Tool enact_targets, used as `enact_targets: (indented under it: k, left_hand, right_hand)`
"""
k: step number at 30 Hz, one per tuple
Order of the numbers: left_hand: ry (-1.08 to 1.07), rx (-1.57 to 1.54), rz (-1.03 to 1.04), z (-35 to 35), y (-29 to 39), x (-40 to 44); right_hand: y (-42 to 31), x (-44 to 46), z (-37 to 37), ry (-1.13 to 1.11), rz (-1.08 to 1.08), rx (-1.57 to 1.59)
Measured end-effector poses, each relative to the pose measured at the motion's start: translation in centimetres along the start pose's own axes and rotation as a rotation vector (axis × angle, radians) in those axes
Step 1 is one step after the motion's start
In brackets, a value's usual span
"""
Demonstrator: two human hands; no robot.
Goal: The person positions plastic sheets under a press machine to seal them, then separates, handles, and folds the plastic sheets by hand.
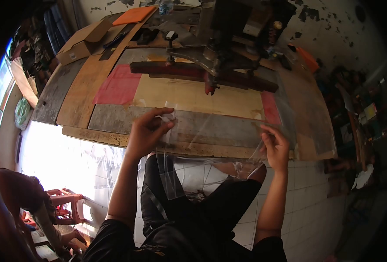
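A clear plastic sheet [193, 135] stretches between my hands above the front edge of the worktable [110, 118]; its lower part hangs over my lap. My left hand [149, 131] pinches its left side between thumb and fingers. On the right side, my right hand [274, 146] has its fingertips closed on the sheet. Behind the hands, a yellow strip [193, 94] with a red piece [117, 85] at its left and another red piece [270, 107] at its right lies under the dark bar [158, 70] of a machine.
An open cardboard box [82, 41] and an orange folder [133, 15] lie at the back left. The machine body [232, 26] stands at the back. A person [27, 196] is at the lower left beside a red stool [67, 201].
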State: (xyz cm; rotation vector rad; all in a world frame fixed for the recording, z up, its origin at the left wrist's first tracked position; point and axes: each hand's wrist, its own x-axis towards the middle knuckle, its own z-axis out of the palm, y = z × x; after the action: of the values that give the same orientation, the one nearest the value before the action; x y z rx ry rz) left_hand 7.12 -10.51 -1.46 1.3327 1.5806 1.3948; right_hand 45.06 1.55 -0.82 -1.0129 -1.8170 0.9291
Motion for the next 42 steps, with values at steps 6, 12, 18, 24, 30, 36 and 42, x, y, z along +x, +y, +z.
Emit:
enact_targets:
  k: [6,12,18,24,30,36,42]
  left_hand:
    - [0.014,-0.142,0.069,0.1,-1.3,0.3]
    - [0.035,-0.221,0.036,0.1,-0.6,0.1]
    - [0.005,-0.196,0.052,-0.1,-1.3,0.2]
    - [0.023,-0.216,0.073,0.0,-1.5,0.2]
    - [0.005,-0.218,0.075,0.0,-1.5,0.2]
    - [0.009,-0.207,0.051,0.0,-1.3,0.1]
    - [0.005,-0.185,0.041,0.0,-1.2,0.2]
  right_hand:
    - [-1.5,0.3,-1.0,-0.101,-0.008,0.04]
    - [-2.9,0.4,-1.8,-0.157,0.017,0.033]
    - [-3.8,0.6,-2.2,-0.23,0.058,0.057]
    - [-3.4,0.8,-2.6,-0.25,0.016,0.063]
    - [-3.3,1.0,-2.7,-0.278,0.022,0.056]
    - [-2.8,1.2,-2.5,-0.266,-0.042,0.065]
    - [-2.5,1.7,-2.7,-0.309,-0.026,0.037]
